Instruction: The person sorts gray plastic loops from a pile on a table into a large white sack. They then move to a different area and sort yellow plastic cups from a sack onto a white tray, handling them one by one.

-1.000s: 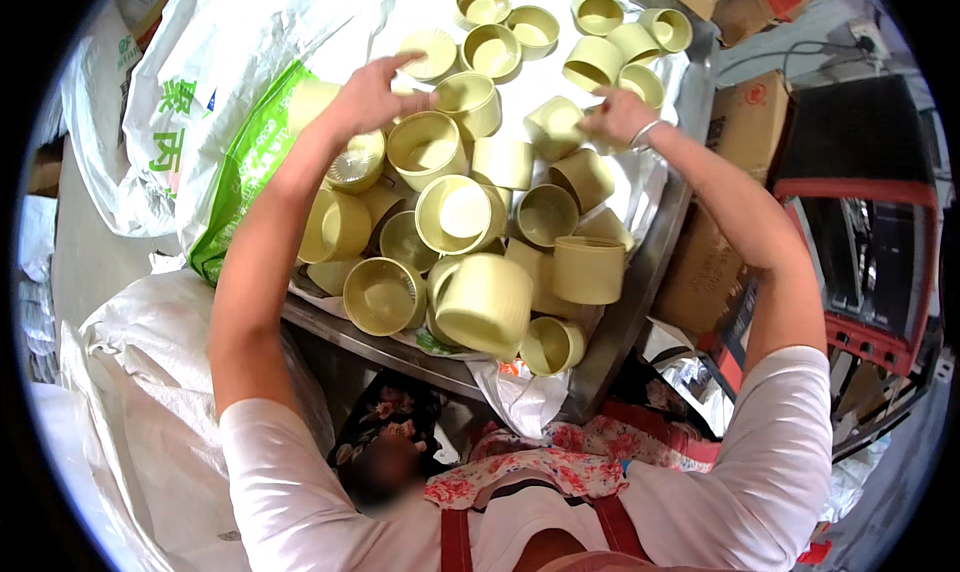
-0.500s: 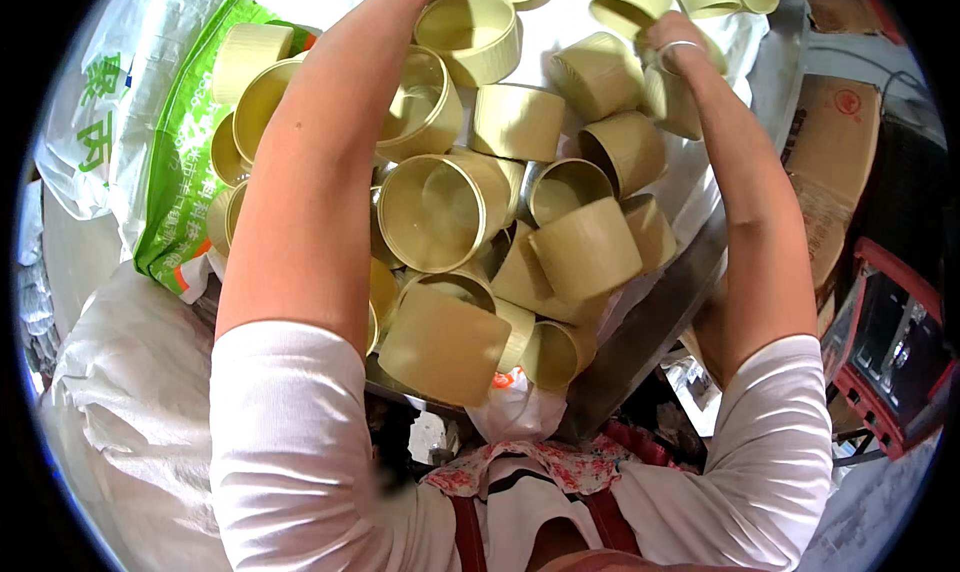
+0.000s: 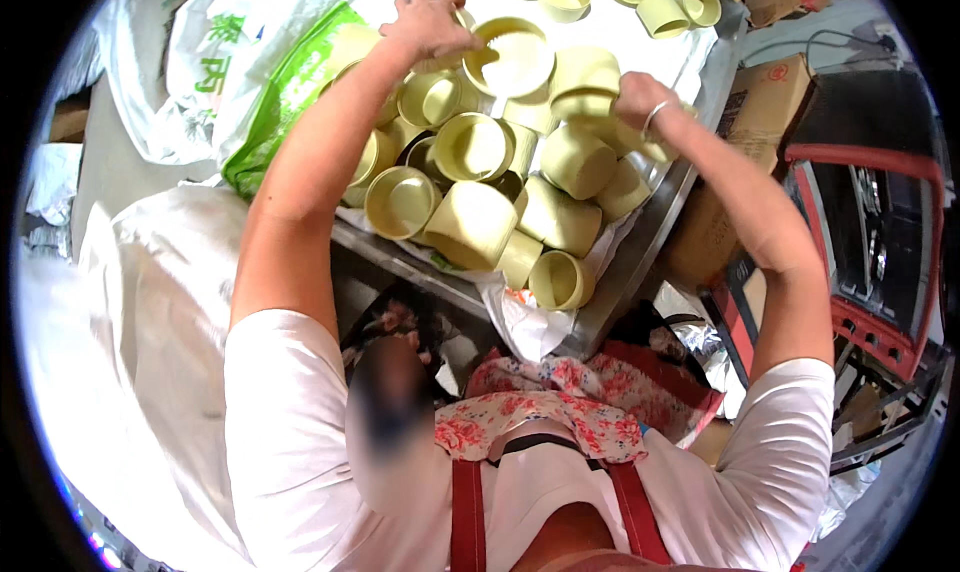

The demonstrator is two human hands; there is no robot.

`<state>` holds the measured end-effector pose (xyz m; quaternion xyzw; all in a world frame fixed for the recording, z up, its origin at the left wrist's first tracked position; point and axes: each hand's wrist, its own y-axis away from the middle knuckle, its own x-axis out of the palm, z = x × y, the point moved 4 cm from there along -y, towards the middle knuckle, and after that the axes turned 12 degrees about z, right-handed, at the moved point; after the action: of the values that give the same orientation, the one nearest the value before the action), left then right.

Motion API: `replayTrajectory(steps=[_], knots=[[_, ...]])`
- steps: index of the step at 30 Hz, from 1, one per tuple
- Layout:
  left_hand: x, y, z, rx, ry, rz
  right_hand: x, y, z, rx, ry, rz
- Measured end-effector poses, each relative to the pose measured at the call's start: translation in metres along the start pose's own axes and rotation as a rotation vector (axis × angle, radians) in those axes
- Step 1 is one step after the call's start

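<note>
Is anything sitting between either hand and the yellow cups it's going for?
Nothing visible does. The left hand already rests on cups at the pile's far left, and the right hand grips a pale yellow cup directly.

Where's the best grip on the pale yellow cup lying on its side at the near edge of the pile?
Probably on the near cup by its rim: its open mouth faces the person and is unobstructed. Come from the near side, one finger inside the wall and thumb outside. Other cups crowd its far side.
</note>
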<state>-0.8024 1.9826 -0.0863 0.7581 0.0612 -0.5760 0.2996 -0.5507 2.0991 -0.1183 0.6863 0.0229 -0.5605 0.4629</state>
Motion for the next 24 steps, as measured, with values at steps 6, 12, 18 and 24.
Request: replayTrajectory(steps=[6,12,18,24], knots=[[0.020,0.113,-0.014,0.029,-0.156,0.016,0.058,0.088,0.047,-0.003,-0.064,0.074],[0.035,0.190,0.018,0.036,0.268,-0.100,0.136,0.126,0.050,-0.223,-0.227,0.051],[-0.002,0.358,-0.032,0.397,0.600,-0.662,0.125,0.194,0.050,-0.345,0.119,0.043],[-0.063,0.576,-0.016,0.616,0.318,-1.031,0.102,0.264,0.119,-0.480,0.001,-0.219]])
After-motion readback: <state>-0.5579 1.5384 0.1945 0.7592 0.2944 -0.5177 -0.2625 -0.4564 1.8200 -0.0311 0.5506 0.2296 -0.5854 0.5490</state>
